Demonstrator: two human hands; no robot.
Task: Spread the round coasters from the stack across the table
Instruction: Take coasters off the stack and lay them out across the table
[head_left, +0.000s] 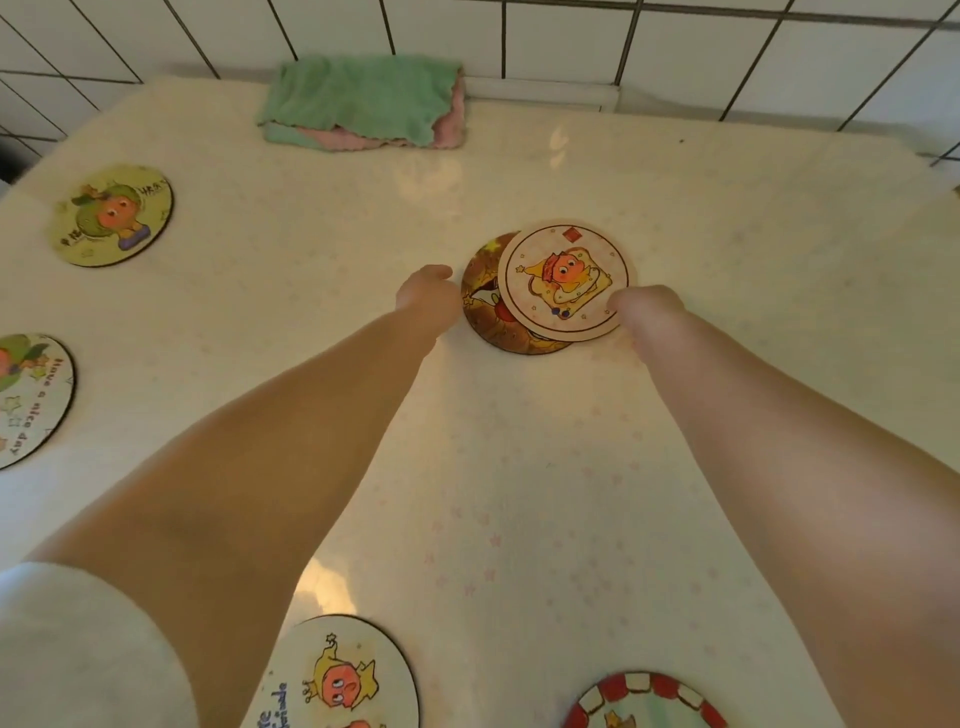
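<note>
Two round coasters remain stacked mid-table. The top one, a pale pink coaster (566, 280) with an orange cartoon figure, is shifted right off a brown coaster (485, 306) beneath it. My right hand (647, 306) grips the pink coaster at its near right edge. My left hand (428, 293) rests against the brown coaster's left edge, fingers curled. Other coasters lie singly: a green one (111, 215) far left, a white one (31, 397) at the left edge, a white one (340, 675) near my left elbow, and a red-rimmed one (644, 701) at the bottom right.
A folded green and pink cloth (363, 101) lies at the table's far edge against the white tiled wall (571, 36). The cream tablecloth (753, 218) covers the table, with bare surface to the right and in the middle front.
</note>
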